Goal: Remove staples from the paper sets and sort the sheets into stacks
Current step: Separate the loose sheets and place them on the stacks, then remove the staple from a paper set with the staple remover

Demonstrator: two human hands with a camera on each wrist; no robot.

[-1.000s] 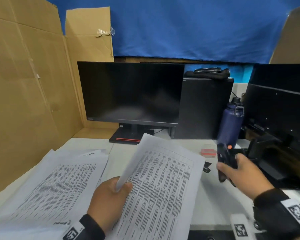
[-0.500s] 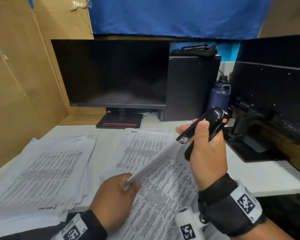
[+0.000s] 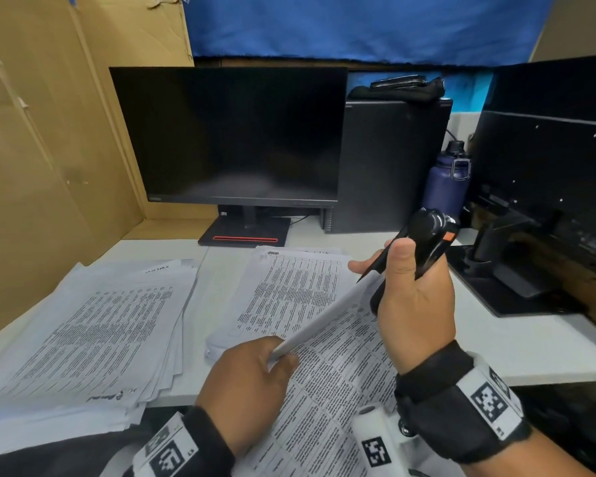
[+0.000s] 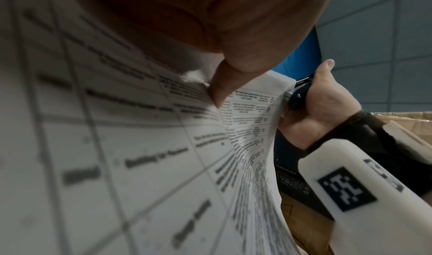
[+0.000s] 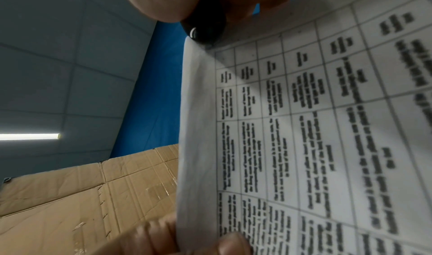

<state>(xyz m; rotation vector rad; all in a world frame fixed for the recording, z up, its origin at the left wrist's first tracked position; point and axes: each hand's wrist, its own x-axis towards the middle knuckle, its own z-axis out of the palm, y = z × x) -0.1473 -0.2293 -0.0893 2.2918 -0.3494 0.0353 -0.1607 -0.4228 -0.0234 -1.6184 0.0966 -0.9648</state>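
A printed paper set [image 3: 331,366] is held edge-up above the desk's front edge. My left hand [image 3: 279,356] pinches its near edge between thumb and fingers; the thumb [image 4: 219,85] presses on the printed sheet [image 4: 140,148]. My right hand [image 3: 393,263] grips a black staple tool [image 3: 424,235] with an orange tip, its nose at the set's far top corner. In the right wrist view the tool [image 5: 205,30] touches the paper corner [image 5: 198,59]. No staple can be made out. One loose stack [image 3: 83,332] lies at the left and another [image 3: 289,287] in the middle.
A dark monitor [image 3: 231,132] stands behind the stacks, with a black PC tower [image 3: 389,166] and a blue bottle [image 3: 448,180] to its right. A second monitor [image 3: 547,149] and its stand [image 3: 496,270] fill the right side. Cardboard walls [image 3: 49,132] close the left.
My right hand carried the black tool from the desk's right side to the paper set's top corner. My left hand turned the set edge-on. The view tilted down.
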